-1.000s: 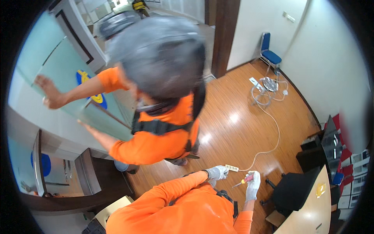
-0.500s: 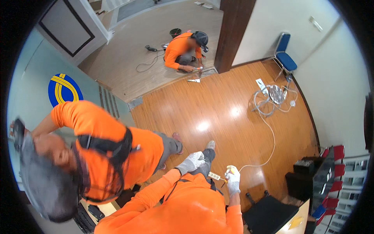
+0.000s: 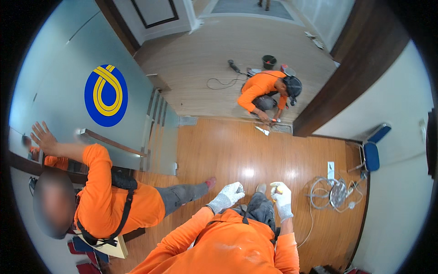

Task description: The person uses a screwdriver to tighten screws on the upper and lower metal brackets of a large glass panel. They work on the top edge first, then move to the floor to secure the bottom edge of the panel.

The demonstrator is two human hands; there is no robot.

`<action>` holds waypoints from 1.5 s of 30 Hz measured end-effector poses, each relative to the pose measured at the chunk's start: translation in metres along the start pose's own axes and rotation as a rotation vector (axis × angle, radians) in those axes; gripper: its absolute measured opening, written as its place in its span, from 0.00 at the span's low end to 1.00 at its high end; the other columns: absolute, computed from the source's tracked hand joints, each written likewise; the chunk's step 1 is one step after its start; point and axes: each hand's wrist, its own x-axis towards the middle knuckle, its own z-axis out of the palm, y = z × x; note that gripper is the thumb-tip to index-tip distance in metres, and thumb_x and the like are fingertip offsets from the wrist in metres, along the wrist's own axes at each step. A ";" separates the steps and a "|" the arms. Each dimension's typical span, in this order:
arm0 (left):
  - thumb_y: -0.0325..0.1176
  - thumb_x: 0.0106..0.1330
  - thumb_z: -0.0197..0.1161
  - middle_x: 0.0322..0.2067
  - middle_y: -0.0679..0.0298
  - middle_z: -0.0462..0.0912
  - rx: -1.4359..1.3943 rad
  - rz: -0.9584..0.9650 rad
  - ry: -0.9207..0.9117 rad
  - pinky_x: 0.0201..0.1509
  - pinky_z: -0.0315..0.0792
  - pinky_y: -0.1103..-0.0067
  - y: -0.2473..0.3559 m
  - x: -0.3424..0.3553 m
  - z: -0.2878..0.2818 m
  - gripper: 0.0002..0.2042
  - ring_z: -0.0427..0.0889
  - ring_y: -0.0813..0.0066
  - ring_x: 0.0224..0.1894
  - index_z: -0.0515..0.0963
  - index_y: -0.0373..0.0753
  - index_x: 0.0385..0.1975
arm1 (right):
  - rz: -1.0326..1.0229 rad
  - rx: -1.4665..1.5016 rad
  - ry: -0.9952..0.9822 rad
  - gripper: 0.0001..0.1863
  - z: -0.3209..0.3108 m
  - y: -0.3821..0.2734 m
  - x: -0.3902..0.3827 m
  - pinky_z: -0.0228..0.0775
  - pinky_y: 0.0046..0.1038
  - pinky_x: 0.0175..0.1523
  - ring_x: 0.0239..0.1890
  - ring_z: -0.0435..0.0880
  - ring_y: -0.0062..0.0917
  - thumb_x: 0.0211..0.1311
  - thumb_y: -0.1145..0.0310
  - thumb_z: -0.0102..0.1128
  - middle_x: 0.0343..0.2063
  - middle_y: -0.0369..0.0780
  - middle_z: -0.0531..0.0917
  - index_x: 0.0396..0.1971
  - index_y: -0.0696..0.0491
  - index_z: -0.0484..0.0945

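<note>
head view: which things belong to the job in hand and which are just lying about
Likely the job:
yellow object, mostly hidden in the right hand
pale cable, perhaps

Probably just lying or standing about:
blue chair
flat white piece

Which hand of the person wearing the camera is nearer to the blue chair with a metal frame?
Right. The gloved right hand is below and left of the blue chair with a metal frame in the picture; the gloved left hand is farther left.
</note>
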 end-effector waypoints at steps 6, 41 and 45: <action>0.35 0.65 0.65 0.32 0.52 0.82 -0.117 0.110 0.138 0.44 0.75 0.67 0.023 0.090 -0.001 0.11 0.81 0.54 0.38 0.75 0.35 0.37 | -0.261 -0.381 -0.376 0.11 0.045 -0.073 0.107 0.75 0.28 0.51 0.42 0.85 0.28 0.61 0.69 0.68 0.39 0.41 0.87 0.39 0.58 0.85; 0.28 0.63 0.68 0.31 0.65 0.80 -0.494 -0.253 0.525 0.32 0.73 0.81 0.071 0.447 -0.558 0.13 0.76 0.83 0.28 0.77 0.33 0.46 | -0.053 0.011 -0.493 0.10 0.397 -0.277 0.702 0.76 0.25 0.45 0.38 0.83 0.19 0.61 0.72 0.69 0.36 0.36 0.86 0.41 0.59 0.82; 0.26 0.65 0.65 0.31 0.64 0.80 -0.654 -0.395 0.610 0.30 0.72 0.82 0.058 0.477 -0.609 0.17 0.76 0.82 0.26 0.74 0.30 0.52 | 0.119 -0.013 -0.304 0.07 0.389 -0.265 0.815 0.75 0.22 0.44 0.37 0.82 0.17 0.60 0.76 0.67 0.33 0.34 0.85 0.38 0.57 0.84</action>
